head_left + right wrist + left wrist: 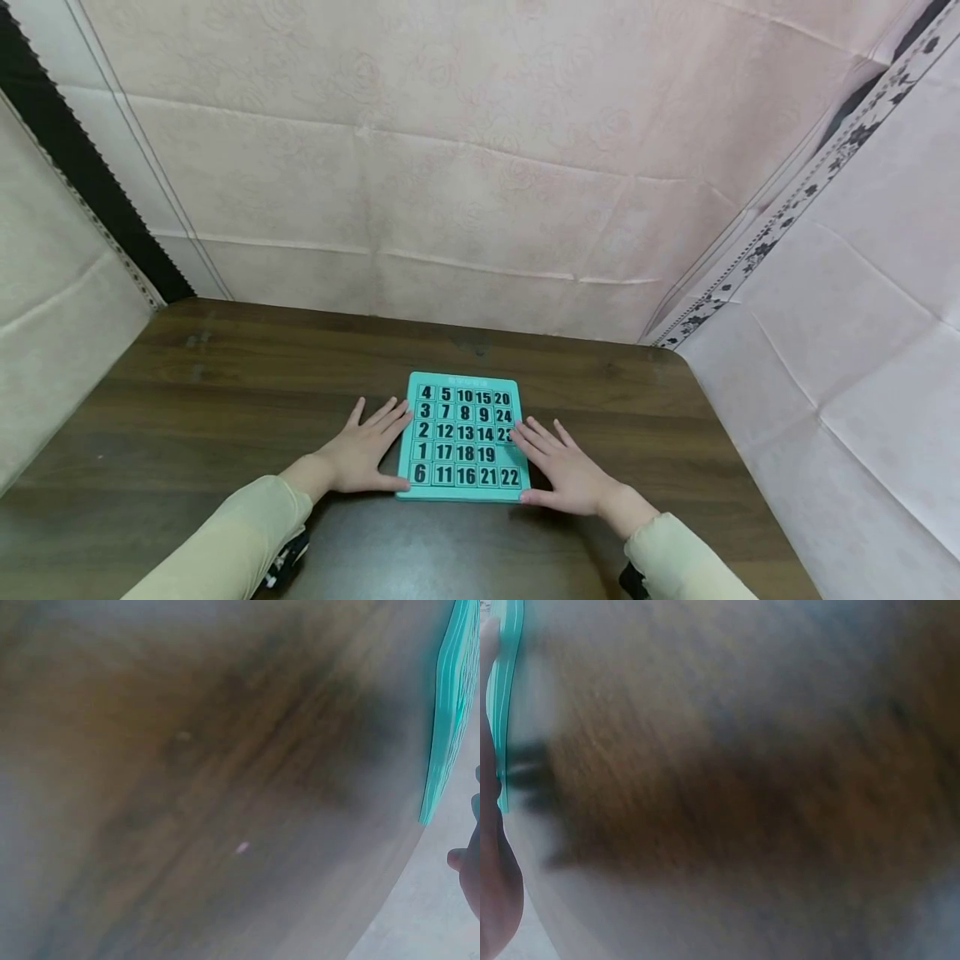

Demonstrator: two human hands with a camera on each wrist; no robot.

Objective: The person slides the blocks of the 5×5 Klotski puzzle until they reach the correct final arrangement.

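Note:
A teal number slide puzzle (465,463) lies flat on the table, its black-numbered tiles in rows. Its top row reads 4, 5, 10, 15, 20, and a gap without a tile shows right of 19. My left hand (358,457) is spread at the puzzle's left side, fingertips and thumb at the edge. On the opposite side my right hand (568,473) has its fingers extended, the fingertips over the edge beside tile 23. The left wrist view catches a strip of the puzzle's side (508,697); the right wrist view shows its other side (448,712).
The dark wooden table (247,392) has rounded far corners. Pale cloth (420,192) hangs behind it, with more cloth at left and right (847,333). Dark wrist straps (288,560) show under the light sleeves.

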